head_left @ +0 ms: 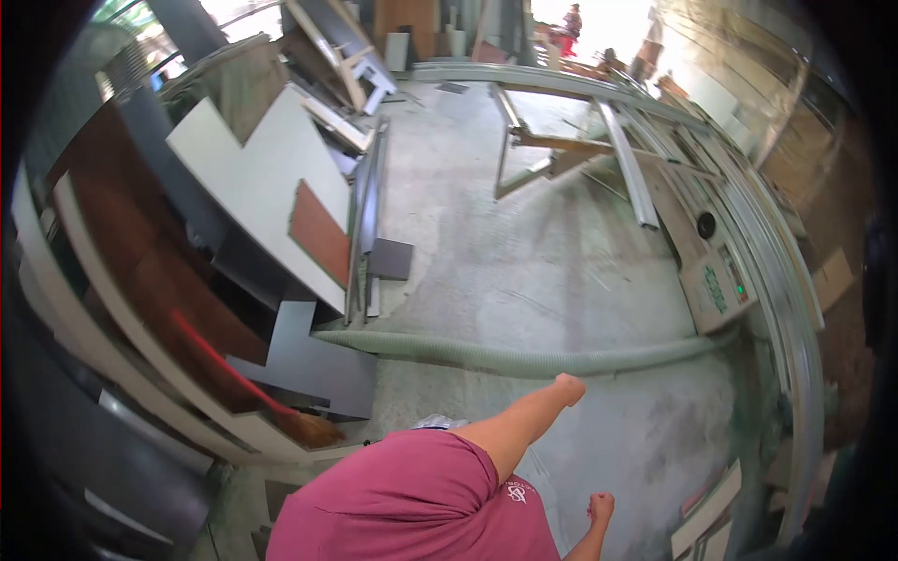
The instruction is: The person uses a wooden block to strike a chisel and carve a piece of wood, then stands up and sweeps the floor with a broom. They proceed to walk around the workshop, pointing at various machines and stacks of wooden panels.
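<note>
My left hand point(570, 389) is stretched out at the end of my bare forearm, over the concrete floor just in front of a pale ribbed hose point(486, 357). Its fingers are curled closed, and nothing shows in them. Lower down, my right hand point(601, 508) is held in a loose fist near my body, with no object visible in it. Neither hand appears to touch anything. My pink shirt point(393, 500) fills the bottom of the view.
Boards and panels point(253, 178) lean along the left, with a red-handled broom point(224, 360) among them. The hose crosses the floor to a machine point(716, 290) with a green light. Beyond it stand a metal frame point(552, 145) and long rails point(786, 309).
</note>
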`<state>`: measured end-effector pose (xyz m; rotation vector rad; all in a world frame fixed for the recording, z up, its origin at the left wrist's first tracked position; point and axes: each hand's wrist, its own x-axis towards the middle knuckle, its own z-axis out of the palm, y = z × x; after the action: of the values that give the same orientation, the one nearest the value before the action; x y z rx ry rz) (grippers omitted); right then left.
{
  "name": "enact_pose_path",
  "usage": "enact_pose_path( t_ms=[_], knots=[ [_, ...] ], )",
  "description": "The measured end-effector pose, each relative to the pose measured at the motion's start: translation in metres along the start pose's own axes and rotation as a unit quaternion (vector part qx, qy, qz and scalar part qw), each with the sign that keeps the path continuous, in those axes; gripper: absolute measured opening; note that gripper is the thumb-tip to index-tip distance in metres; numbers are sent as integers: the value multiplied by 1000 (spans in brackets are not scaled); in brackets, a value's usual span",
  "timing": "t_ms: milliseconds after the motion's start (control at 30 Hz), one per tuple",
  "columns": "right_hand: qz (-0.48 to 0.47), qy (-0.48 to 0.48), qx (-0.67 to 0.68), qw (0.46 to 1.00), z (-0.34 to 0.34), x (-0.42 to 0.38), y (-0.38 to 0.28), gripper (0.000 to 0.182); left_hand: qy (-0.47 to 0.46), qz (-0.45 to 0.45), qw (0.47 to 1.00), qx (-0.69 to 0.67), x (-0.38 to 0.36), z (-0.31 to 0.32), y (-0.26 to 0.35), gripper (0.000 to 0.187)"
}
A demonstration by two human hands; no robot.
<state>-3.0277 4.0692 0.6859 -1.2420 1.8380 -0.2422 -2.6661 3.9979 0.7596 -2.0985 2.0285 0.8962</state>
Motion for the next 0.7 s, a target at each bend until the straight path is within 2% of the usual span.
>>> enact_pose_path(
  t_ms=[200, 267, 367, 467, 533, 700],
  knots=[
    [-90, -32, -100, 990, 27, 29, -39, 8, 45, -72, 996, -18, -37, 1, -38, 23],
    [-170, -10, -193, 966, 35, 48, -32, 8, 47, -82, 995, -17, -48, 1, -41, 23],
    [-128, -21, -182, 975, 32, 21, -54, 10, 57, -75, 995, -20, -58, 1, -40, 22],
    [-105, -27, -174, 979, 29, 14, -45, 9, 57, -91, 994, -22, -51, 12, -35, 21],
    [-104, -19, -185, 977, 23, 6, -39, 10, 41, -62, 997, -19, -35, 23, -30, 22],
    [-45, 37, -171, 984, 8, 6, 60, 16, -2, 26, 1000, 2, -25, 37, 8, 26]
  ],
)
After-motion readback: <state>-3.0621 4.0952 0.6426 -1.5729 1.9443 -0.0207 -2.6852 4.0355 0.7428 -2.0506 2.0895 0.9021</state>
